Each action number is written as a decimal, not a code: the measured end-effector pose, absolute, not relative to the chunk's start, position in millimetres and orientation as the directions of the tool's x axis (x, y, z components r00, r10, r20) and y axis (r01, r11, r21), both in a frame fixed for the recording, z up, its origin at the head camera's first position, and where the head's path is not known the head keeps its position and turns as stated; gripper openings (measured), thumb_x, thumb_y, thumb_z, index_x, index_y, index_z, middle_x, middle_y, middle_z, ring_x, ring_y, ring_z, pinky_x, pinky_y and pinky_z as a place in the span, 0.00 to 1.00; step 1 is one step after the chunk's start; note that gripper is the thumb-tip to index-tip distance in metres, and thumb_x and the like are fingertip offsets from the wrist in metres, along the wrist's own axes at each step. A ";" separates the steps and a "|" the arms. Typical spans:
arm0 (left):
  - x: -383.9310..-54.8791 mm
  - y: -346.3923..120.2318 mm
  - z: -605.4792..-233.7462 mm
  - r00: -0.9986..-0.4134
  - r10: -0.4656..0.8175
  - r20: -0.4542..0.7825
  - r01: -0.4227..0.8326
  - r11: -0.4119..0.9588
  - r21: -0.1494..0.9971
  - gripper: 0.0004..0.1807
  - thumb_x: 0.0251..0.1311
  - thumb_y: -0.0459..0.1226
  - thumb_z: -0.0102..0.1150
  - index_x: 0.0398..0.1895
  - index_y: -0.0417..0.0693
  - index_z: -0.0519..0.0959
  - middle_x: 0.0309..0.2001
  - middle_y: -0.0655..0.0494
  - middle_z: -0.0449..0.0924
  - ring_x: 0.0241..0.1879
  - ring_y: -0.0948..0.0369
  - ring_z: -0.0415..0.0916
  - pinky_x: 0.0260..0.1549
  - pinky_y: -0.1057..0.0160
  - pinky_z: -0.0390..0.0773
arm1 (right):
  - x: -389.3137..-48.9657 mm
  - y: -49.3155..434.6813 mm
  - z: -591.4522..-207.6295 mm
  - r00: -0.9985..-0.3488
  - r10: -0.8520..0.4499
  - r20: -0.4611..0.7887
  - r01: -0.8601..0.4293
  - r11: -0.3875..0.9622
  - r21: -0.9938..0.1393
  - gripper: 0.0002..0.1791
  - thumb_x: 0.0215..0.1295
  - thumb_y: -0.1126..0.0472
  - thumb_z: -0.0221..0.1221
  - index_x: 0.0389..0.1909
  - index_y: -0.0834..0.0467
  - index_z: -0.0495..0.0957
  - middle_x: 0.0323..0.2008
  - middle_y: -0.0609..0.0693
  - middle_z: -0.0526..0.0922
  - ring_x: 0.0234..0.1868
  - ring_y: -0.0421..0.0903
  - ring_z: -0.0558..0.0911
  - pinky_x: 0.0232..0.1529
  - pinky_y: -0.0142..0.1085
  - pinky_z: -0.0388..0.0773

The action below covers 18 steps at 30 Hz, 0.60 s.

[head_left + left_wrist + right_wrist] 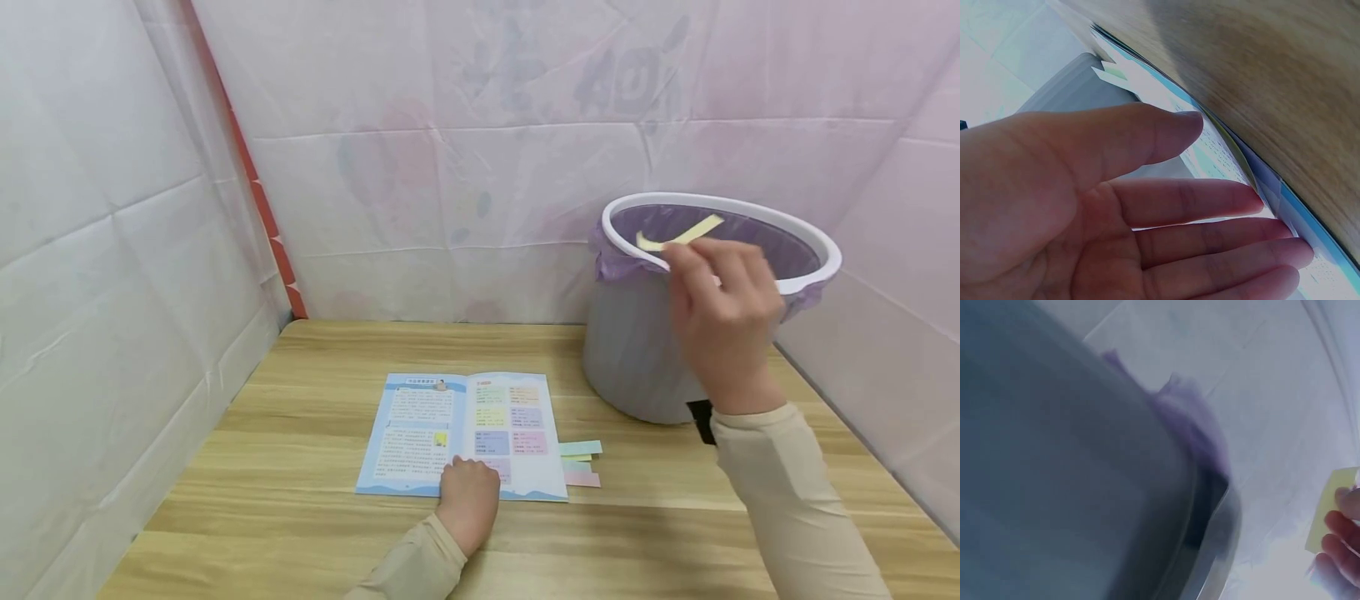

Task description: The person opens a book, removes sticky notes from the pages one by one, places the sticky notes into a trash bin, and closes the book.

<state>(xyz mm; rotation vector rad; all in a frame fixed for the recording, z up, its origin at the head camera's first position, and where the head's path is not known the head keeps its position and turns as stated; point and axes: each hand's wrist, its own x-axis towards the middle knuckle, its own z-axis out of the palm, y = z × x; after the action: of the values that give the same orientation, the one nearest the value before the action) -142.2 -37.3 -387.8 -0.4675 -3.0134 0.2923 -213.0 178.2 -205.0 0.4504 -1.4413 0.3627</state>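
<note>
My right hand (726, 312) is raised in front of the rim of a grey trash bin (626, 350). Between its thumb and fingers it pinches a bent, pale yellow sticky-note strip (701, 229), which overlaps the bin's mouth in the head view. The same yellow strip (1321, 519) shows at the right edge of the right wrist view. An open booklet (555, 467) with printed text and coloured boxes lies flat on the table. My left hand (470, 500) rests at its lower edge near the fold. In the left wrist view its fingers (1210, 262) are extended against the pages.
Mint, yellow and pink sticky tabs (582, 478) stick out from the booklet's right side. A purple liner (618, 265) is folded over under the bin's white rim (831, 254). Pale sheeting (450, 192) encloses the back and sides of the wooden table (285, 442).
</note>
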 end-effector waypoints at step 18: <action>-142.7 -36.9 -386.6 -0.950 0.309 0.040 0.297 0.936 -0.188 0.06 0.55 0.37 0.64 0.25 0.44 0.85 0.24 0.52 0.81 0.29 0.56 0.79 0.32 0.60 0.79 | -208.0 224.8 -207.0 -0.403 0.115 0.908 -0.171 0.965 -0.198 0.11 0.66 0.70 0.51 0.37 0.72 0.81 0.33 0.69 0.76 0.37 0.70 0.70 0.35 0.61 0.66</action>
<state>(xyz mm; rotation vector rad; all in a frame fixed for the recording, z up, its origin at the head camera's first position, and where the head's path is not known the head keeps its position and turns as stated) -142.7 -36.9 -386.6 -0.4734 -3.0233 0.2775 -208.0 224.8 -207.0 0.0397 -1.9611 0.3101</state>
